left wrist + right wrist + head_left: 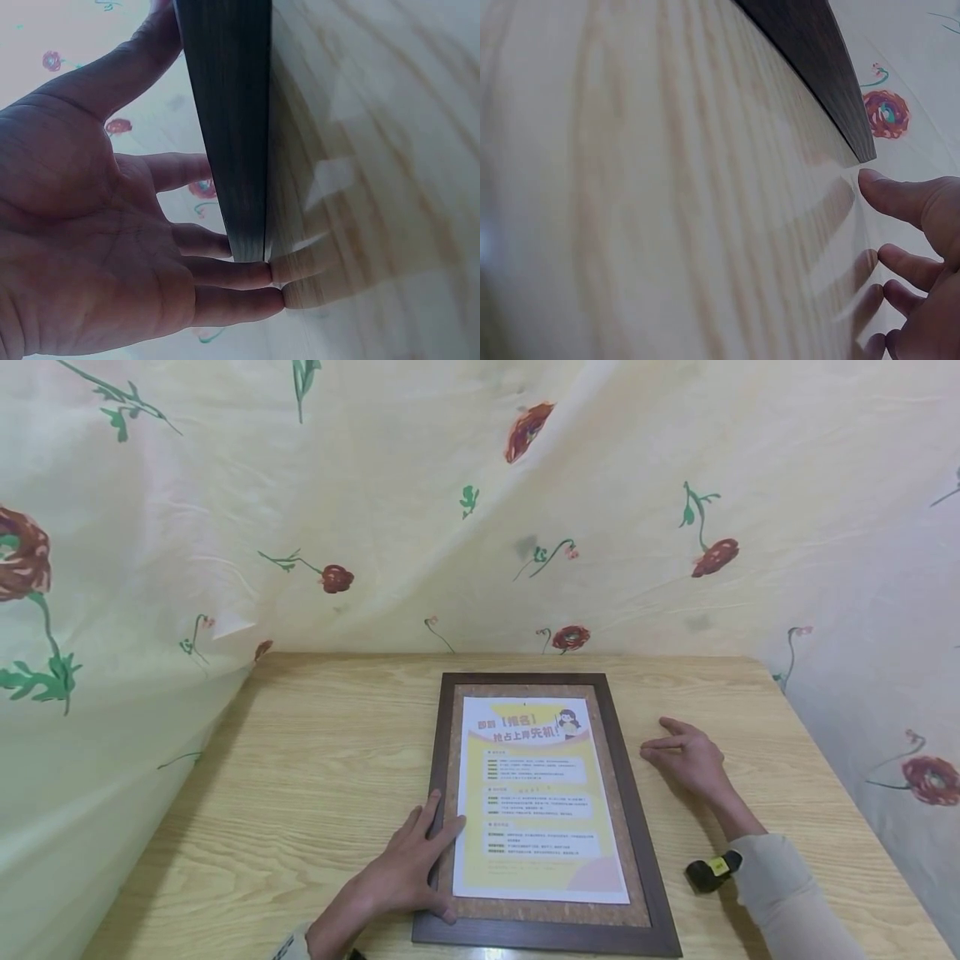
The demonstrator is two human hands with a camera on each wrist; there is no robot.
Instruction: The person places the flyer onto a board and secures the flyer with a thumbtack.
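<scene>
A dark wooden frame [547,937] with a cork backing [558,912] lies flat on the table. On the cork is a yellow and white poster [536,852] printed with Chinese text and a cartoon figure; a tiny dark dot marks its top edge. My left hand [397,877], fingers spread, touches the frame's lower left side; in the left wrist view its fingers [232,306] reach past the dark frame edge [225,127] toward the tabletop. Right of the frame and apart from it, my right hand [692,767] is low over the table, fingers loosely extended and holding nothing.
The wood-grain table [315,760] extends on both sides of the frame. A floral curtain [405,510] hangs behind the table and along both sides. Beside the right sleeve, at the wrist, sits a small black device with a yellow label [713,870].
</scene>
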